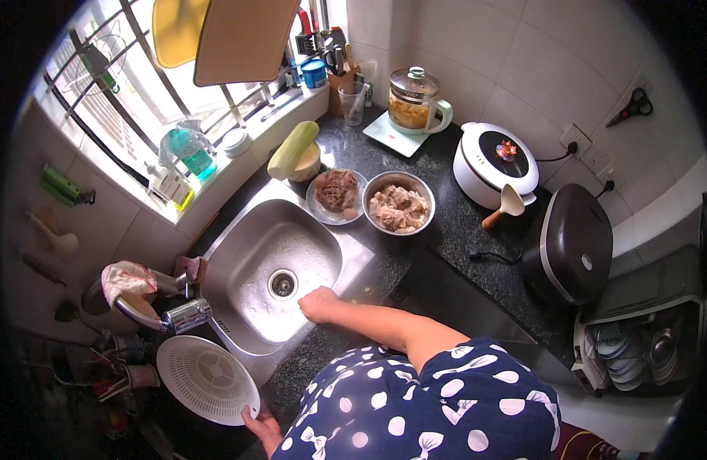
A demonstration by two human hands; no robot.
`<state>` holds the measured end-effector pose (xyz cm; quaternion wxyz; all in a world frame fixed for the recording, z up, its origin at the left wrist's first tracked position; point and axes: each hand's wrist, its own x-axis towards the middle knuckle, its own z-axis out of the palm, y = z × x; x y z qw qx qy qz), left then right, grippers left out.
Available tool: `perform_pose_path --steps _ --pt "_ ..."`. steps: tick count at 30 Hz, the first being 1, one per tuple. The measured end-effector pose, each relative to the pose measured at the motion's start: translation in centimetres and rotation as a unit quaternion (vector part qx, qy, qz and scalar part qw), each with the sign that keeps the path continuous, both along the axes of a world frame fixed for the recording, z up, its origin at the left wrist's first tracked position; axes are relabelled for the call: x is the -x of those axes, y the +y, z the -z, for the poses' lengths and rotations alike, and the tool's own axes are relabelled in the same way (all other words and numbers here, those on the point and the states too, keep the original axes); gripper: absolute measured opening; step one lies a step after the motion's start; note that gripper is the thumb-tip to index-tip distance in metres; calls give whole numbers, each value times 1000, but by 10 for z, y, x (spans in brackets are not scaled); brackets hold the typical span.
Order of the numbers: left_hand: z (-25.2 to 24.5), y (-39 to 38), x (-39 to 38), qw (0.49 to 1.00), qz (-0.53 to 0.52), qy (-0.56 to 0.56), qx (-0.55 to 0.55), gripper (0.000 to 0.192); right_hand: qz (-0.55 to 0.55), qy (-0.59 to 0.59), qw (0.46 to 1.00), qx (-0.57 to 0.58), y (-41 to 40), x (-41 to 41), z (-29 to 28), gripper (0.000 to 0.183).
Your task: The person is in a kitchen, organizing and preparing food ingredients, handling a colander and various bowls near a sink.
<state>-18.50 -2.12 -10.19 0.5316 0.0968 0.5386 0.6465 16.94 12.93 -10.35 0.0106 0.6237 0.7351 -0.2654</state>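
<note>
A white plastic colander (207, 379) leans tilted beside the near left end of the sink. My left hand (262, 424) grips its rim, the thumb lying on the inner side. My right hand (319, 305) is at the near rim of the stainless steel sink (255, 241), fingers curled downward; what they hold, if anything, is hidden. Water drops dot the basin around the drain strainer (284, 284). Behind the sink sit a steel bowl of raw meat pieces (399, 210) and a plate of reddish-brown shredded food (337, 192).
A chrome faucet (188, 315) with a cloth draped over its pipe stands left of the basin. A peeled green gourd (294, 149) rests on a small bowl. Farther back are a glass kettle (413, 106), a white cooker (494, 167) and a dark rice cooker (577, 244).
</note>
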Motion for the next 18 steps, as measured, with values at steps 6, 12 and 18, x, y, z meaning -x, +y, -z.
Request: perform_pose_path --steps 6,12,18 --pt "-1 0 2 1000 9 -14 3 59 2 3 1000 -4 0 0 1 29" --pt "14 0 14 999 23 -29 -6 58 -1 2 1000 -4 0 0 1 29" --pt "19 0 18 999 20 -26 -2 59 -11 2 1000 1 0 -1 -3 28"
